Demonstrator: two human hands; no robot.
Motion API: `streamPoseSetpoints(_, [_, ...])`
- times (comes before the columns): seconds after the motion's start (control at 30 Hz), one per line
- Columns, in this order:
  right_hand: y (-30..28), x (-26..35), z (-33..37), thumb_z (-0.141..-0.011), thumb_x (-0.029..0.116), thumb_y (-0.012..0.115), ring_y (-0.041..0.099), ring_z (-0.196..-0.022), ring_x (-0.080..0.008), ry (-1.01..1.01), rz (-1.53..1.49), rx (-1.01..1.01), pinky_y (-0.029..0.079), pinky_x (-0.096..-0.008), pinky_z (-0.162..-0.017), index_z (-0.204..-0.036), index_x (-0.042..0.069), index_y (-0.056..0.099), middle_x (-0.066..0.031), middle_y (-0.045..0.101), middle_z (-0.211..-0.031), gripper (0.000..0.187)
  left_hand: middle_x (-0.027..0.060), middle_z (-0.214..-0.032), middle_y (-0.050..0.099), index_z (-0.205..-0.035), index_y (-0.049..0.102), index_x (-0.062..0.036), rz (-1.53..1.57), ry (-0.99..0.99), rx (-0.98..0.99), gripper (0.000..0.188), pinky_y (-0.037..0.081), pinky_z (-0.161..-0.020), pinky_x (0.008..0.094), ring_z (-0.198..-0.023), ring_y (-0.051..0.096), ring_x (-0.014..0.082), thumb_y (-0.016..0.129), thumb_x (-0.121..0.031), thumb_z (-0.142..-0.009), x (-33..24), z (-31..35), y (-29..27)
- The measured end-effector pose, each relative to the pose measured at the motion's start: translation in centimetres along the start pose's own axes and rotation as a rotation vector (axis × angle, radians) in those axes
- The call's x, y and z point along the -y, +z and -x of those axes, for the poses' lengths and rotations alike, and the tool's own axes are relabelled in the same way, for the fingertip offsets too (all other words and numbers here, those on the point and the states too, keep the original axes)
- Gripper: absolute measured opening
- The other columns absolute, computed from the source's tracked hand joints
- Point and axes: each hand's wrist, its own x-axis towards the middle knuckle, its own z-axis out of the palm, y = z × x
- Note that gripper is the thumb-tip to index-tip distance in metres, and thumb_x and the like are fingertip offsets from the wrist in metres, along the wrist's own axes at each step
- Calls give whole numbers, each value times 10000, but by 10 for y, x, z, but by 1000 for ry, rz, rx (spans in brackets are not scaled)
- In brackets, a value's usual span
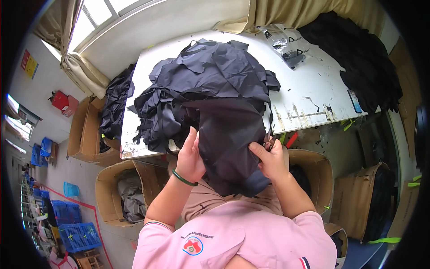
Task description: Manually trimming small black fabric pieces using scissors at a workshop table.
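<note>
A black sewn fabric piece (230, 143) hangs between my hands over my lap, its upper end by the table's front edge. My left hand (190, 157), a green bangle at its wrist, is at the piece's left edge with some fingers hidden by the cloth. On the right side, my right hand (271, 159) pinches the edge between thumb and fingers. A small dark strip (270, 142) shows at those fingers; its kind cannot be made out. Right behind lies a large heap of black fabric pieces (215, 67) with straps.
The white table (309, 94) carries a clear plastic bag (286, 47), a phone-like object (354, 102) and more black cloth (354, 54). Cardboard boxes stand below: one with grey cloth (105, 193) at left, others (320, 179) at right. Blue crates (80, 235) sit on the floor far left.
</note>
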Motion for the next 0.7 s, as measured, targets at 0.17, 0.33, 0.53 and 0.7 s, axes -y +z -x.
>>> streamPoseSetpoints(0.17, [-14,-21,-3,-870,159,705,496,-588,-10,88,139,-52,389,-164,-500,-931,35,639,60,588,-725,153,32,-1264,563,-1348,448,-55,-492,2,121,559,411,-968,306,-1134,545,133,566,-408,-931,15,16,-57])
streamPoseSetpoints(0.33, [20,-22,-3,-839,160,723,529,-590,-106,-285,673,131,436,-265,-567,-869,0,659,-62,612,-663,175,37,-1100,641,-1169,598,11,-618,209,-30,288,466,-893,265,-984,586,99,633,-28,-885,10,21,-66])
streamPoseSetpoints(0.53, [25,-9,9,-761,47,694,617,-631,-219,-643,919,222,456,-303,-612,-834,-10,674,-111,657,-724,94,121,-969,627,-929,670,13,-1169,1141,54,175,475,-753,311,-881,599,234,736,-56,-783,-46,23,-46])
streamPoseSetpoints(0.7, [-3,-24,11,-793,9,676,622,-809,-195,-514,905,301,482,-301,-749,-986,-49,629,-119,666,-901,207,-1,-984,653,-1089,629,-34,-669,579,40,251,515,-676,234,-828,608,83,661,-3,-843,-30,19,-54])
